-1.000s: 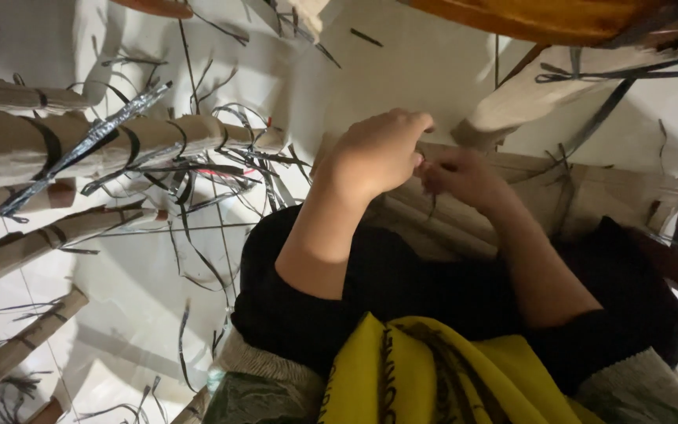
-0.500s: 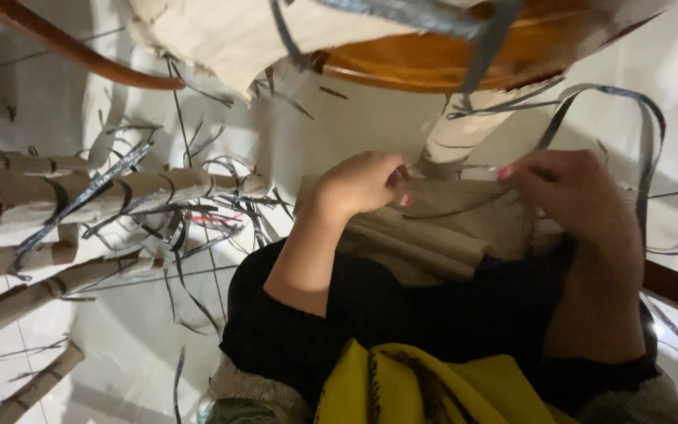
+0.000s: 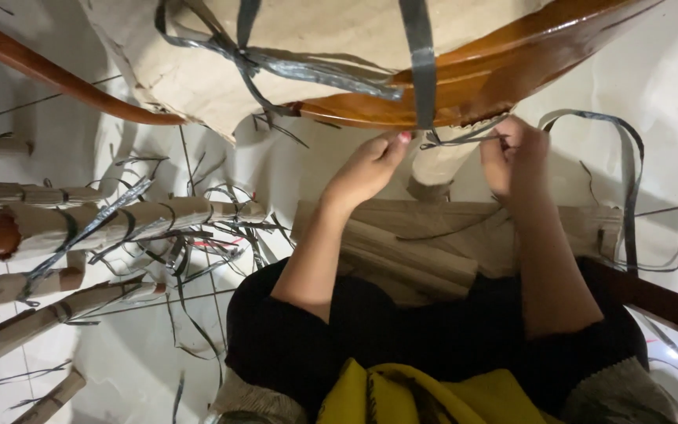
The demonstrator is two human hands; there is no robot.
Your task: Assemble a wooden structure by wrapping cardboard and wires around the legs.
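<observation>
Both hands up at twelve o'clock: the left hand (image 3: pixel 370 165) pinches one end of a thin grey plastic strap (image 3: pixel 464 138), the right hand (image 3: pixel 514 157) grips its other end, just under the glossy curved brown wooden furniture piece (image 3: pixel 496 71) wrapped in tan paper (image 3: pixel 315 39).

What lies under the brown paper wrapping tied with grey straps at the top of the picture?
Polished wooden furniture shows where the brown paper wrapping ends. The grey straps cross both. How far the wood runs beneath the paper is covered.
</observation>
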